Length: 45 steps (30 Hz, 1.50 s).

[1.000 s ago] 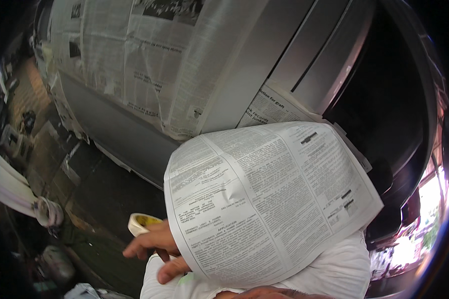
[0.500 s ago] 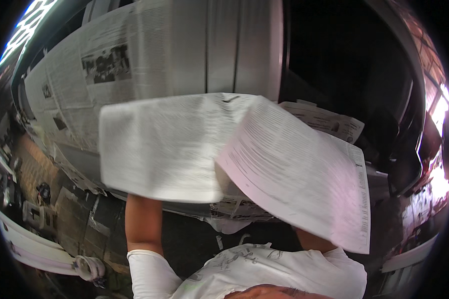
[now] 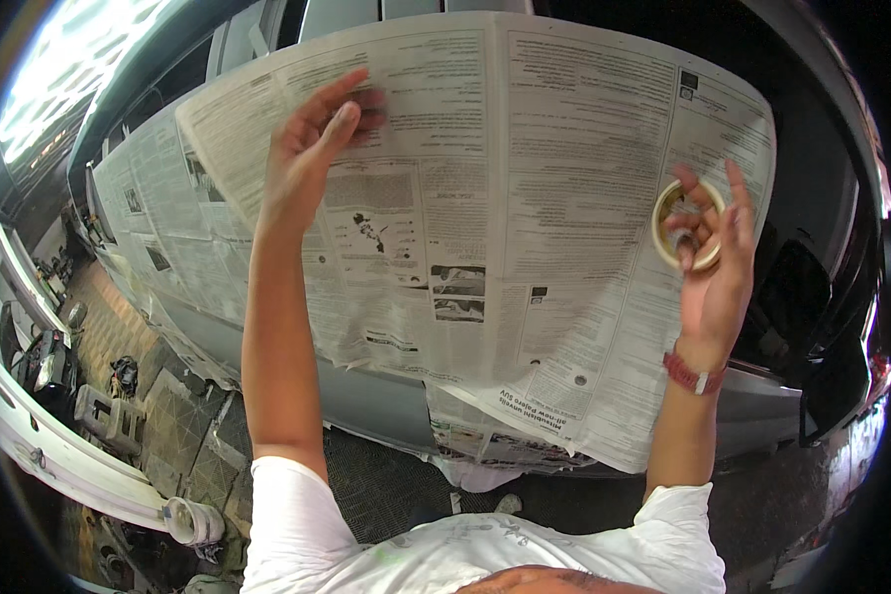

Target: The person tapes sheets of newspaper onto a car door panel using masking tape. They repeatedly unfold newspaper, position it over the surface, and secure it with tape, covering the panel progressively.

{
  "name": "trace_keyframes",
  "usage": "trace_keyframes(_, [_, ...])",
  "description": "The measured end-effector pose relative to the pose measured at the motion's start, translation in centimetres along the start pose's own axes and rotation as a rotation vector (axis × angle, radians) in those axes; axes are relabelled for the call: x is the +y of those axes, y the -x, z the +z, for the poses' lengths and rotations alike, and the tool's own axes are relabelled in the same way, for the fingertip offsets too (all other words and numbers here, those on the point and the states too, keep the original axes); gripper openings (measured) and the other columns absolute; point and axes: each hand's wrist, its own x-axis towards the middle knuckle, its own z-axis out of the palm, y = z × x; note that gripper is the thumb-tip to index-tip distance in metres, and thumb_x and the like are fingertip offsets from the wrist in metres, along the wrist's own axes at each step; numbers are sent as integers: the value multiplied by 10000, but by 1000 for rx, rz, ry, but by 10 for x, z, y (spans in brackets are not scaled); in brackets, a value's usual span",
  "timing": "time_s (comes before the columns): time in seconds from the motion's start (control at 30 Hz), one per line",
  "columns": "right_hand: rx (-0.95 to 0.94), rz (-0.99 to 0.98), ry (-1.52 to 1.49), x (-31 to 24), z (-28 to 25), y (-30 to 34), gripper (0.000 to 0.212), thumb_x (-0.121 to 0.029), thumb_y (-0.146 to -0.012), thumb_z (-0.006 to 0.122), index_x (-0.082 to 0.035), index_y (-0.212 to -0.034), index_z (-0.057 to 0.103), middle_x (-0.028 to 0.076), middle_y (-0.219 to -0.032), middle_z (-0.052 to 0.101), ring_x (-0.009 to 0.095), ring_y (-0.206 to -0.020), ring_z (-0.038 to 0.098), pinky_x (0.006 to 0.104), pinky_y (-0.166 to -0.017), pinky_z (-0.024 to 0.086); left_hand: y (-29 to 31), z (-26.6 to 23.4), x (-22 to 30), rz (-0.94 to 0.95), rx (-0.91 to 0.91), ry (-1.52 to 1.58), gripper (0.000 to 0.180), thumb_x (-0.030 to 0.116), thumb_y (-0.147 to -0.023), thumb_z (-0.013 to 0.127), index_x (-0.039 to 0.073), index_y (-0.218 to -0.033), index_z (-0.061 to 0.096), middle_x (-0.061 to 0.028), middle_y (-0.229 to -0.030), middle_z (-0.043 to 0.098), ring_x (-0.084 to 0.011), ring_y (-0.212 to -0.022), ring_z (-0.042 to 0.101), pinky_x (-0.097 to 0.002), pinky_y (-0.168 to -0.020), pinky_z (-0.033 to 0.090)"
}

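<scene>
A wide double newspaper sheet (image 3: 574, 228) lies spread against the side of a grey vehicle (image 3: 371, 391), its print upside down to me. My left hand (image 3: 312, 148) is over the sheet's upper left part, fingers apart and holding nothing; whether it touches the paper I cannot tell. On the right side, my right hand (image 3: 718, 272) has a roll of masking tape (image 3: 657, 230) hooked on its fingers, which pass through the ring. Those fingertips are slightly blurred. A red wristband (image 3: 678, 372) circles that wrist.
More newspaper (image 3: 148, 213) covers the vehicle to the left, and another piece (image 3: 455, 421) hangs below the sheet. A dark side mirror (image 3: 822, 342) juts out at right. Leftward on the floor are a grey plastic stool (image 3: 109, 416), a white bucket (image 3: 193, 520) and a long white panel (image 3: 79, 465).
The folded, drooping newspaper has been opened out flat and raised against the vehicle. Both hands, hidden behind it before, now show in front of it, with the tape roll visible.
</scene>
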Motion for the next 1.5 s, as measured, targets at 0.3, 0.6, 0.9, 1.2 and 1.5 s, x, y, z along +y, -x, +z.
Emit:
trace_keyframes(0.3, [-544, -167, 213, -29, 131, 39, 773, -16, -1030, 591, -100, -1704, 221, 79, -1103, 746, 148, -840, 637, 315, -862, 535, -36, -36, -13, 293, 23, -263, 405, 277, -1052, 793, 119, -1423, 756, -2, -1279, 785, -128, -1179, 688, -319, -1092, 544])
trace_keyframes(0.6, [-509, -218, 606, -11, 247, 41, 763, -134, -1124, 640, -65, -1733, 187, 90, -1021, 822, 157, -924, 732, 347, -949, 561, -41, -67, -7, 414, -354, -12, 496, 375, -943, 894, 107, -1349, 795, -77, -1426, 737, -206, -1353, 654, -426, -1172, 508])
trace_keyframes(0.9, [-446, 168, 732, -38, 289, 41, 399, -266, -1128, 653, -45, -1444, 552, 73, -814, 763, 176, -662, 691, 344, -629, 545, -42, -63, -22, 249, -295, 362, 248, 279, -990, 864, 58, -1081, 798, -75, -1286, 770, -184, -1195, 716, -356, -1016, 589])
trace_keyframes(1.2, [-371, -727, 1190, 28, 282, 78, 211, -220, -1081, 639, -70, -1226, 609, 133, -896, 776, 347, -721, 781, 471, -574, 597, -68, -73, -12, 218, -64, -125, 238, 211, -1056, 752, 48, -1229, 747, -81, -1229, 758, -213, -1105, 712, -372, -970, 570])
trace_keyframes(1.5, [-359, -524, 1312, 32, 271, 66, 305, -247, -1073, 672, -62, -1281, 547, 162, -926, 784, 385, -758, 782, 494, -626, 612, -93, -63, 35, 412, 82, -811, 392, 268, -898, 898, 81, -1158, 671, -115, -1221, 660, -331, -1181, 676, -481, -984, 542])
